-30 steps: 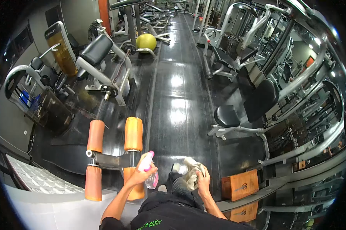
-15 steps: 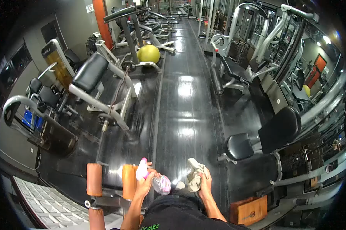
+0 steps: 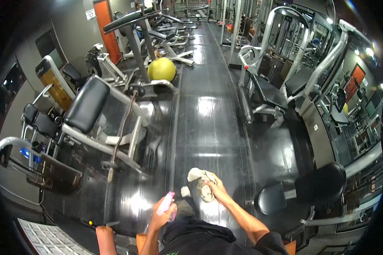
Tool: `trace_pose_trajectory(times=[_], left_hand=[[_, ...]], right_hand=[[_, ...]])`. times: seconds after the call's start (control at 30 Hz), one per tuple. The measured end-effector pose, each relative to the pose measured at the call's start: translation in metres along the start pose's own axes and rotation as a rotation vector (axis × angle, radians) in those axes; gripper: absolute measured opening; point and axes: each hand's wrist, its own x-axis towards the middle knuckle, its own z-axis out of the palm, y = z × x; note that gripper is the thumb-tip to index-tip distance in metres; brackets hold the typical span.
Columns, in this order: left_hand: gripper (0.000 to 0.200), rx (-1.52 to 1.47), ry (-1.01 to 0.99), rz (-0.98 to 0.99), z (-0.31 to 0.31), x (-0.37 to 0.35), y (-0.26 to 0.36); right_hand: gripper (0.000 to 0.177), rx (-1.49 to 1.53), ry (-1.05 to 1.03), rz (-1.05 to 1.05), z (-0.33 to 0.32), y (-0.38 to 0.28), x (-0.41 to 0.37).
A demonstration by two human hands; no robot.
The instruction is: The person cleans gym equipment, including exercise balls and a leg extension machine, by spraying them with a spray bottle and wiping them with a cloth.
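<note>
A spray bottle (image 3: 165,204) with a pink and white head is gripped in my left hand (image 3: 160,216), low in the view in front of my body. Its clear lower part shows pink beside my fingers. To the right, my right hand (image 3: 217,191) clutches a crumpled off-white cloth (image 3: 202,182), which hangs down from the fingers over the floor. The bottle and the cloth are apart. Below them one of my feet (image 3: 185,191) shows in a light shoe or sock.
A dark, shiny floor aisle (image 3: 206,127) runs ahead. On the left stand a padded bench (image 3: 88,104) with a curl bar (image 3: 125,127) and a yellow exercise ball (image 3: 161,70). A black-seated machine (image 3: 272,199) is close on the right. Orange foam rollers (image 3: 105,239) sit at lower left.
My view has moved forward along the aisle, and the nearby machines have slid back and outward. The cloth has swung up and left with my right hand. Both hands keep their holds.
</note>
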Motion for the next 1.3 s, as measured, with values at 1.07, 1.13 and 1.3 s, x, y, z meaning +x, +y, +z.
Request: trace_pose_trajectory(times=[1.07, 1.13, 1.3], left_hand=[[0.030, 0.079, 0.004, 0.161, 0.059, 0.636, 0.099], [0.031, 0.072, 0.042, 0.134, 0.061, 0.664, 0.091], [0.033, -0.100, 0.082, -0.005, 0.065, 0.738, 0.079]], right_hand=[[0.067, 0.344, 0.175, -0.092, -0.194, -0.193, 0.550], [0.077, 0.364, 0.098, -0.043, -0.196, -0.223, 0.584], [0.084, 0.307, -0.088, 0.054, -0.198, -0.253, 0.654]])
